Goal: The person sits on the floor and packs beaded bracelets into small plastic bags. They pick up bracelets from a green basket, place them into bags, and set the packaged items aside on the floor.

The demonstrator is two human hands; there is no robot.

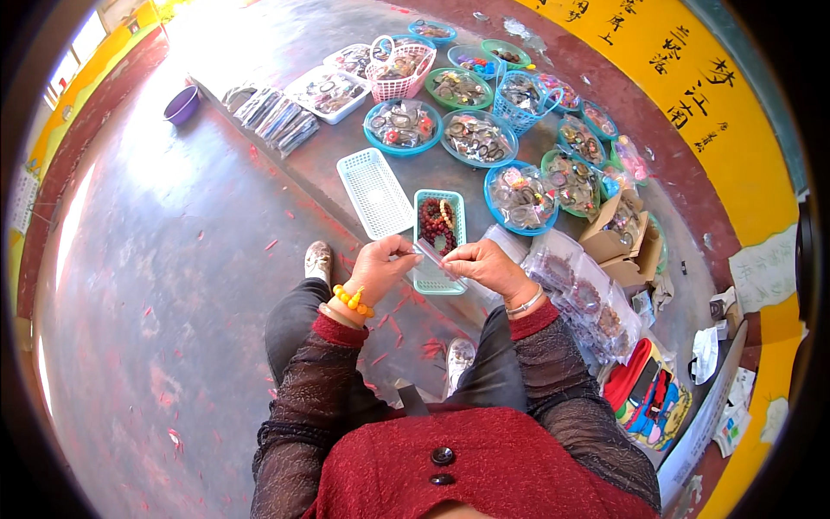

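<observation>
My left hand (378, 270) and my right hand (493, 266) face each other in front of me, fingertips pinched. Between them stretches a small clear plastic bag (430, 252), gripped at both ends. Whether anything is inside it, I cannot tell. Right below is a pale green plastic basket (442, 284), partly covered by my fingers. Dark red bead bracelets (435, 221) lie in its far half, along with a lighter beaded one. Beside it on the left stands a white lattice basket (373, 192) with nothing visible inside.
Farther off, several round basins (403, 149) hold bagged trinkets. Stacked flat packets (281, 121) lie at the far left, near a purple basin (181, 105). To my right are bagged bead bracelets (575, 290), an open cardboard box (635, 259) and a colourful bag (648, 398).
</observation>
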